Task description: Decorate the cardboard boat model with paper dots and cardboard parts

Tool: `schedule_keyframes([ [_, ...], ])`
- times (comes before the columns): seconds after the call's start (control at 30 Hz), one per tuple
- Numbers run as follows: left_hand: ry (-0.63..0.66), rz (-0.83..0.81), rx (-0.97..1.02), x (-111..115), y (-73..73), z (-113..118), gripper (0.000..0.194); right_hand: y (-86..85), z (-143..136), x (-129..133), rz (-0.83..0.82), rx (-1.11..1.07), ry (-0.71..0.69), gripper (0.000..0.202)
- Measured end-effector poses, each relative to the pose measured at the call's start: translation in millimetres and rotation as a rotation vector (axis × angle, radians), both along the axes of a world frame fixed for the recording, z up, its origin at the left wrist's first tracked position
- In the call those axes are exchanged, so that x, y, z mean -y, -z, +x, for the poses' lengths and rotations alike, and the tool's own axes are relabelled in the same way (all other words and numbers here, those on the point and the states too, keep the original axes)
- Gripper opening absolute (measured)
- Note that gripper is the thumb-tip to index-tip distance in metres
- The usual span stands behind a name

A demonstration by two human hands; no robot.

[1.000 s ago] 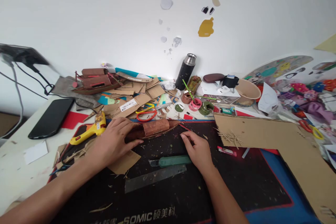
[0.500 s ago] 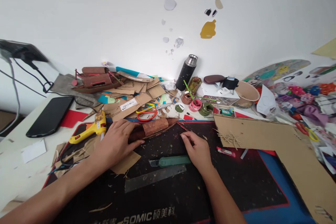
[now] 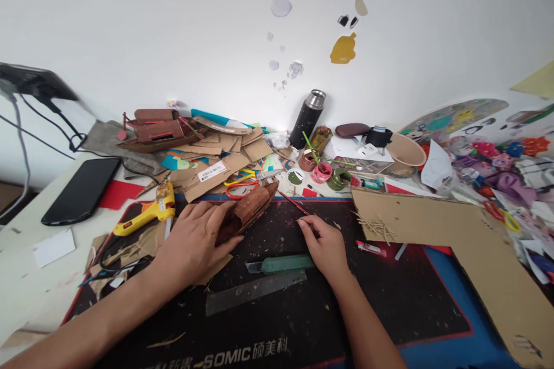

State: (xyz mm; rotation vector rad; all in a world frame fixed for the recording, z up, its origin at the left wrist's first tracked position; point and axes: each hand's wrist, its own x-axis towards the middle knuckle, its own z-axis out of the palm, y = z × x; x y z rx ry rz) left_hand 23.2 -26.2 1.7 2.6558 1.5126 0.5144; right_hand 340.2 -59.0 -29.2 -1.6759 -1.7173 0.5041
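My left hand [image 3: 194,242] is wrapped round the near end of a small brown model boat [image 3: 253,204]. Its pointed end tilts up to the right, and the rest is hidden under my fingers. On the dark mat [image 3: 259,314] rests my right hand [image 3: 325,245], thumb and index finger pinched together. A thin red stick [image 3: 292,201] runs from the fingertips up towards the boat. Between the hands lies a green utility knife [image 3: 285,264] with its blade out. Just below the knife is a clear strip [image 3: 255,293].
A yellow glue gun [image 3: 147,216] and a phone [image 3: 82,191] lie left. Behind are another model boat [image 3: 160,132], cardboard scraps [image 3: 216,176], orange scissors [image 3: 242,189], paint jars [image 3: 321,172] and a black flask [image 3: 307,121]. Thin sticks [image 3: 376,225] lie on cardboard [image 3: 415,213] at right.
My left hand has turned the boat, so its pointed end has swung up and left, baring more of the red stick. My right hand has hardly moved.
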Motion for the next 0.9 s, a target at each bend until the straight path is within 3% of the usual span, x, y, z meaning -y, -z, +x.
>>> schedule_keyframes([
  [0.23,0.032,-0.148,-0.044,6.9,1.5,-5.7,0.094,1.7,0.2,0.3,0.004,-0.024,-0.004,0.025],
  [0.37,0.021,-0.216,-0.026,-11.4,-6.1,-19.3,0.087,1.1,0.6,0.2,-0.001,-0.020,-0.007,0.025],
  [0.5,0.267,-0.334,0.003,-40.7,-18.7,-25.2,0.083,1.1,1.2,0.1,0.007,-0.020,-0.014,0.026],
  [0.67,0.476,-0.414,-0.058,-69.1,-40.9,-7.3,0.093,3.1,2.1,0.0,0.008,-0.031,-0.012,0.025],
  [0.9,0.611,-0.484,-0.071,-88.7,-55.2,15.5,0.090,3.9,1.5,-0.2,0.004,-0.044,-0.009,0.025],
])
